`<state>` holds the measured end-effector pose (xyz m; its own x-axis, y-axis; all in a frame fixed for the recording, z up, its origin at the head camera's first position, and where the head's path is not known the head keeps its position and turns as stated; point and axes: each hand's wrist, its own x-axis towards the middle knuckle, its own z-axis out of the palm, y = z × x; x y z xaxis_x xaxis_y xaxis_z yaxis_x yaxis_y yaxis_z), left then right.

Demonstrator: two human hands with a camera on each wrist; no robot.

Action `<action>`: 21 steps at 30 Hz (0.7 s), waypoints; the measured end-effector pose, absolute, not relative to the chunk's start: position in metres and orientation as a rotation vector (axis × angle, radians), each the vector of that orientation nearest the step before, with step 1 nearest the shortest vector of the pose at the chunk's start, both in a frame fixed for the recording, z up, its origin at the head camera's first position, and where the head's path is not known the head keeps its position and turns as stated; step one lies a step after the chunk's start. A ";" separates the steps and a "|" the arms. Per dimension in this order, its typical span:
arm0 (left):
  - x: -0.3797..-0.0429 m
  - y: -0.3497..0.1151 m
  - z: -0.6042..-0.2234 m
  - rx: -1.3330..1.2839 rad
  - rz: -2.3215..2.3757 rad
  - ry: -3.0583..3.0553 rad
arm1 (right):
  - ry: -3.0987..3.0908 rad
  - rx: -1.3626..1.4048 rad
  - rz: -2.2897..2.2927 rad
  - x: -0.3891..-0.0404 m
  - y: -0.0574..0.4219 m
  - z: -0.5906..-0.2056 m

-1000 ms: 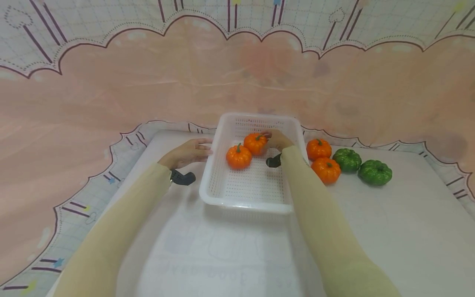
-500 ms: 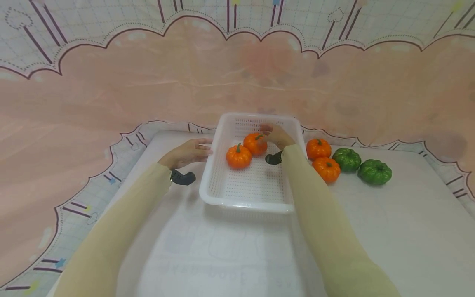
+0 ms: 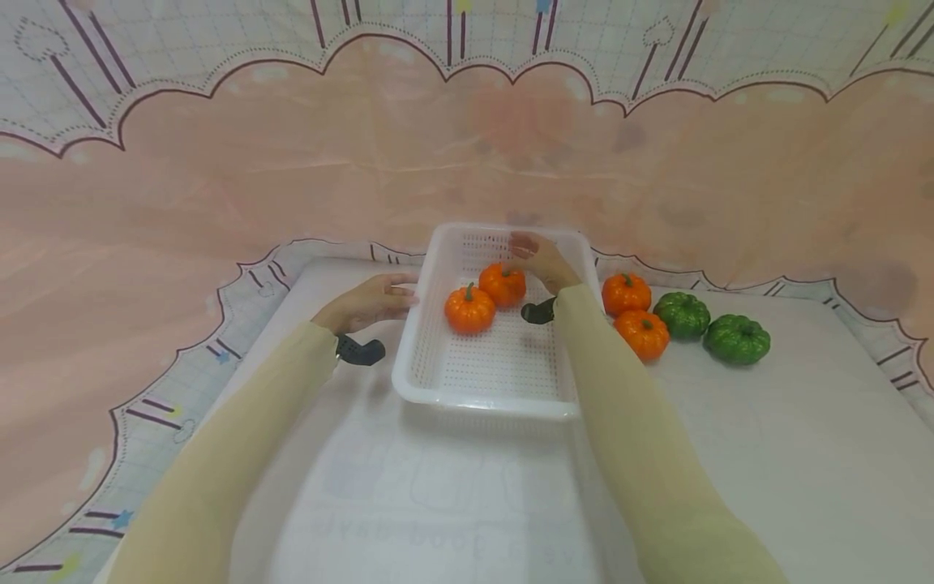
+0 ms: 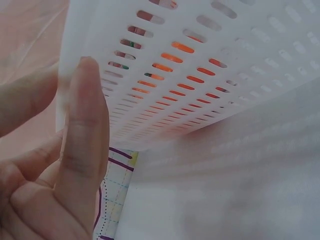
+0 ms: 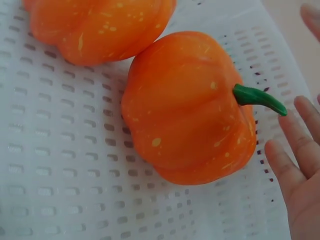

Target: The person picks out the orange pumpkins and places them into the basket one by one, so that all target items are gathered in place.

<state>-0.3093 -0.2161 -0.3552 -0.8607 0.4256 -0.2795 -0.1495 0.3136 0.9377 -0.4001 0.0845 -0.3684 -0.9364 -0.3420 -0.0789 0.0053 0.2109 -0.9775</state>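
Note:
Two small orange pumpkins with green stems sit side by side in a white perforated plastic basket (image 3: 496,403): a nearer pumpkin (image 3: 469,311) and a farther pumpkin (image 3: 503,286). My right hand (image 3: 538,258) hovers over the basket just beyond the farther pumpkin. In the right wrist view its fingers (image 5: 297,137) are spread and hold nothing, close to the stem (image 5: 260,97). My left hand (image 3: 368,302) rests its fingertips against the basket's left side. Its fingers (image 4: 85,115) look mostly straight at the basket's rim and outer wall in the left wrist view.
To the right of the basket, two more orange pumpkins (image 3: 642,335) stand on the white table (image 3: 452,503), beside two green pumpkins (image 3: 737,339). A patterned cloth (image 3: 467,162) hangs behind the table and runs down its left side.
My right hand has let go of the farther pumpkin and risen up and away from it, fingers opening. The left hand and the basket stay where they were.

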 end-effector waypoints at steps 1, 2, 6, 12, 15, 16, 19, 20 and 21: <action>-0.309 -0.216 -0.355 0.244 1.578 2.102 | 2.197 -0.326 -1.804 -0.400 0.085 -0.368; -0.309 -0.216 -0.355 0.243 1.577 2.103 | 2.185 -0.329 -1.822 -0.400 0.084 -0.368; -0.308 -0.215 -0.354 0.240 1.573 2.104 | 2.190 -0.328 -1.824 -0.399 0.083 -0.365; -0.308 -0.215 -0.353 0.244 1.578 2.100 | 2.163 -0.332 -1.826 -0.394 0.082 -0.350; -0.307 -0.215 -0.353 0.248 1.588 2.094 | 2.155 -0.375 -1.824 -0.387 0.081 -0.336; -0.307 -0.216 -0.353 0.253 1.589 2.093 | 2.155 -0.396 -1.821 -0.384 0.082 -0.330; -0.308 -0.216 -0.355 0.271 1.603 2.081 | 2.186 -0.451 -1.778 -0.377 0.083 -0.316; -0.308 -0.217 -0.356 0.275 1.606 2.081 | 2.194 -0.467 -1.761 -0.375 0.083 -0.312; -0.309 -0.217 -0.356 0.281 1.608 2.082 | 2.211 -0.476 -1.737 -0.374 0.084 -0.308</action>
